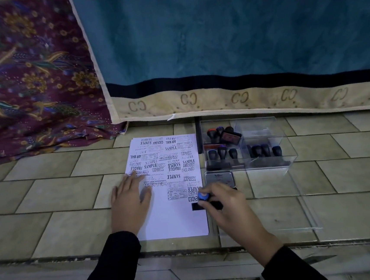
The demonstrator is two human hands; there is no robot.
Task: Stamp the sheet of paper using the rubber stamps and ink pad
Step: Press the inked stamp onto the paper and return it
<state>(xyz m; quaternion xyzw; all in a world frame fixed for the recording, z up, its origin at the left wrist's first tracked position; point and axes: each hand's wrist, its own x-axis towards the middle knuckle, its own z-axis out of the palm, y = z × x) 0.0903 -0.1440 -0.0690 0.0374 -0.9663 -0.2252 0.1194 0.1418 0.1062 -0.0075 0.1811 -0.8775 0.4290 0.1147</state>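
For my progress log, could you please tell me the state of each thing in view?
White sheet of paper: flat on the tiles, upper part stamped, bottom blank.
Blue-topped black rubber stamp: on the sheet's right edge.
Grey ink pad tin: lid up.
Clear plastic stamp box: open, stamps inside.
Left hand: flat on the sheet.
Right hand: gripping the stamp.

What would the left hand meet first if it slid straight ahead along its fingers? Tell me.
The left hand lies flat on the sheet of paper, fingers pointing up the page. It would likely cross only printed paper, no object.
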